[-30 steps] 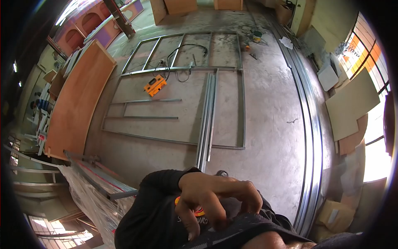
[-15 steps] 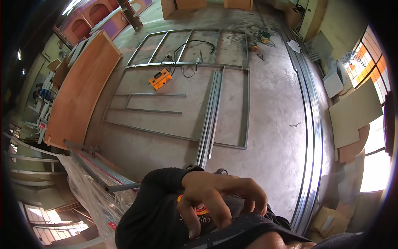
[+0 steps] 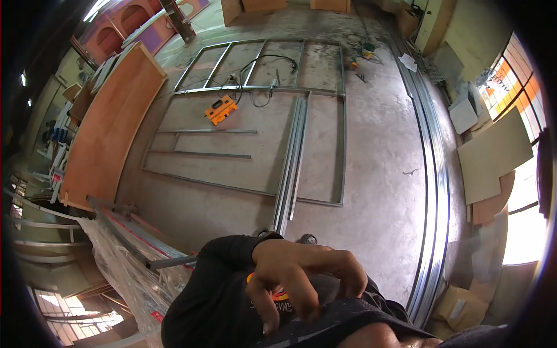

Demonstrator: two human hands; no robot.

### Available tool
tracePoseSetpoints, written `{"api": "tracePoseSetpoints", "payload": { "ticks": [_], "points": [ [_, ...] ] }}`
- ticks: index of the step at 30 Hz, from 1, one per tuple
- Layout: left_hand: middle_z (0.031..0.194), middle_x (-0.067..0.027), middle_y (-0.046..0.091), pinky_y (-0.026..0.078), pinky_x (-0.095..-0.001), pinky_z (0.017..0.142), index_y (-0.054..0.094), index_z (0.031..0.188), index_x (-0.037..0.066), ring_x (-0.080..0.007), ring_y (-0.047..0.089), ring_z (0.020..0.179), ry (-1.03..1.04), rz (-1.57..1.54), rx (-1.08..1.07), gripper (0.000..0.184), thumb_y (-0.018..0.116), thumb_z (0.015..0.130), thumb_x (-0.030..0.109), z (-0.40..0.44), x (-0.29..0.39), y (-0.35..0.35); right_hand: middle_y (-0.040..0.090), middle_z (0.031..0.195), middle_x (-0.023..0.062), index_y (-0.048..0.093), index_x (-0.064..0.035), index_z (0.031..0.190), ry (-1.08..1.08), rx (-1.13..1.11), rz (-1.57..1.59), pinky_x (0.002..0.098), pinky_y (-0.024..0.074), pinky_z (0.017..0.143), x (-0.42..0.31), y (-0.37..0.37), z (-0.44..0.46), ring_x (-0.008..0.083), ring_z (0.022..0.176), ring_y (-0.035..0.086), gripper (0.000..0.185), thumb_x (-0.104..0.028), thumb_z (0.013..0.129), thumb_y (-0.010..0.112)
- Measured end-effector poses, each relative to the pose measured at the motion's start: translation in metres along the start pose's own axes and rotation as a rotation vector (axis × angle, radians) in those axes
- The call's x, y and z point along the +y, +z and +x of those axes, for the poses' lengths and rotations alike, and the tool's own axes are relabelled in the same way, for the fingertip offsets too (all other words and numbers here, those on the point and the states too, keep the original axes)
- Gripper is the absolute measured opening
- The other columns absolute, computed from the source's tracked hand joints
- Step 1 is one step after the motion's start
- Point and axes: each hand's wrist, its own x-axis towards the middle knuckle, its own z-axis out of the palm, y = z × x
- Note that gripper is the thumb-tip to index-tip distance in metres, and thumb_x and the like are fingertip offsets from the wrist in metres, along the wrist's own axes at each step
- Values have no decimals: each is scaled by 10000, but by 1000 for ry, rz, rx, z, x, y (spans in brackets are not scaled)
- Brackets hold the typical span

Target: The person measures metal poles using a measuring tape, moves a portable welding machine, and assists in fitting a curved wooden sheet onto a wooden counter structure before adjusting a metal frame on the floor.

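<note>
My left hand comes across from the left, in front of my chest, at the end of a black sleeve. Its fingers are bent and hooked down at the edge of a dark speckled cloth, gripping it; some fingertips are hidden behind that edge. The thumb hangs at the lower left of the hand. Below the hand a printed emblem shows on the black shirt. At the bottom edge there is a patch of skin, and which body part it is I cannot tell. My right hand does not show.
Beyond my shoes a metal frame lies on the concrete floor, with a bundle of metal channels across it. An orange tool case rests inside. Long metal channels run along the right; a wooden panel leans left.
The fingers of my left hand have shifted slightly left and bent a little more against the dark cloth. The whole view has moved slightly; the things on the floor lie as before.
</note>
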Motion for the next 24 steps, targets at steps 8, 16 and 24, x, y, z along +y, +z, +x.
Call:
{"api": "tracePoseSetpoints", "payload": {
  "ticks": [8, 16, 24],
  "points": [
    [1047, -237, 475, 393, -424, 719, 495, 1106, 34, -317, 506, 874, 86, -121, 82, 532, 680, 719, 350, 3, -3, 5, 539, 821, 105, 542, -35, 962, -231, 7, -379, 335, 453, 385, 9, 3, 9, 211, 551, 544, 225, -208, 858, 442],
    [1078, -292, 421, 396, -449, 711, 552, 1071, 175, -387, 506, 896, 140, -80, 8, 336, 608, 796, 360, 13, 4, 8, 515, 683, 97, 526, -21, 932, 46, 16, -64, 333, 421, 369, 9, 5, 10, 213, 469, 500, 276, -279, 865, 454],
    [1082, -337, 404, 408, -433, 705, 514, 1163, 181, -420, 515, 895, 131, -98, -27, 419, 592, 803, 381, 11, 4, 5, 495, 615, 88, 522, -27, 887, 26, 61, -86, 336, 391, 370, 7, 8, 0, 201, 424, 450, 321, -341, 862, 454]
  ]
}}
